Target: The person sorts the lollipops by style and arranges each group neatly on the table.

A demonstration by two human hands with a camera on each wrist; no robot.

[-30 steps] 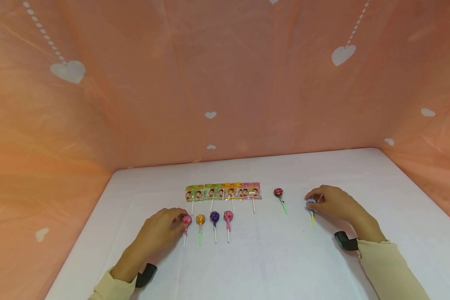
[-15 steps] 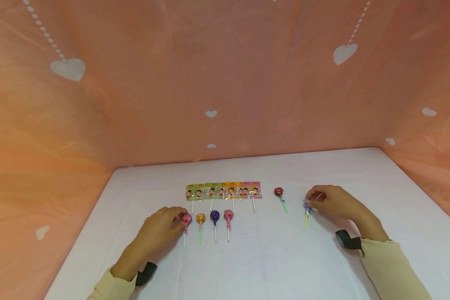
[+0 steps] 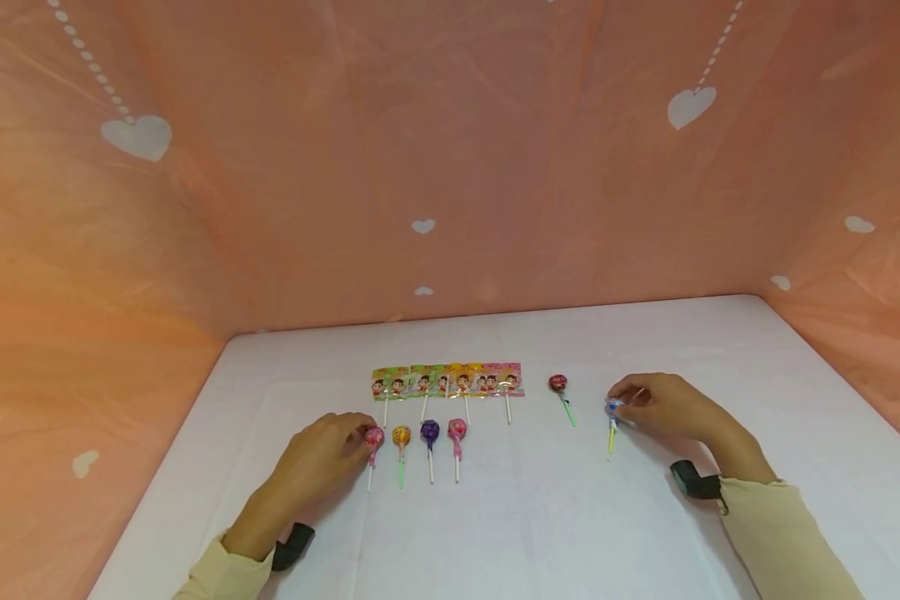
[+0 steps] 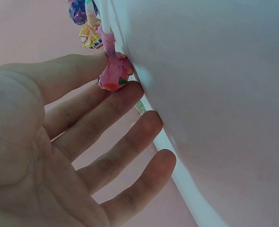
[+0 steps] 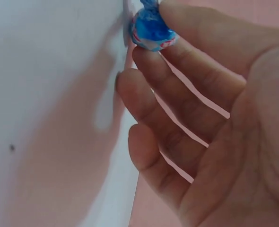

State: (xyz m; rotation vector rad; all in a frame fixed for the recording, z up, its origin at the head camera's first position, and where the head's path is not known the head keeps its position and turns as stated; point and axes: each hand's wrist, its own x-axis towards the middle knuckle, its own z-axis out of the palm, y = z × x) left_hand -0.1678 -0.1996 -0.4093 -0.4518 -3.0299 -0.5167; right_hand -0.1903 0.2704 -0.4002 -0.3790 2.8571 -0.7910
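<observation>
At the left end of the front row, my left hand (image 3: 322, 457) pinches the wrapped head of a pink lollipop (image 3: 374, 437) lying on the table. The left wrist view shows thumb and fingertips at the pink wrapper (image 4: 115, 73), the other fingers spread. On the right, my right hand (image 3: 663, 406) holds a blue-wrapped lollipop (image 5: 152, 30) by its head between thumb and fingers. Its yellow stick (image 3: 612, 439) points toward me. A dark red lollipop (image 3: 558, 383) with a green stick lies just left of that hand.
Beside the pink lollipop lie an orange one (image 3: 401, 436), a purple one (image 3: 430, 431) and another pink one (image 3: 457, 429). Behind them is a row of flat-packed lollipops (image 3: 462, 381) in green, yellow and pink wrappers. Orange cloth (image 3: 495, 167) walls the white table (image 3: 510, 533).
My right hand has shifted the blue lollipop slightly left, and its stick now tilts a little the other way. The left hand keeps its place at the pink lollipop.
</observation>
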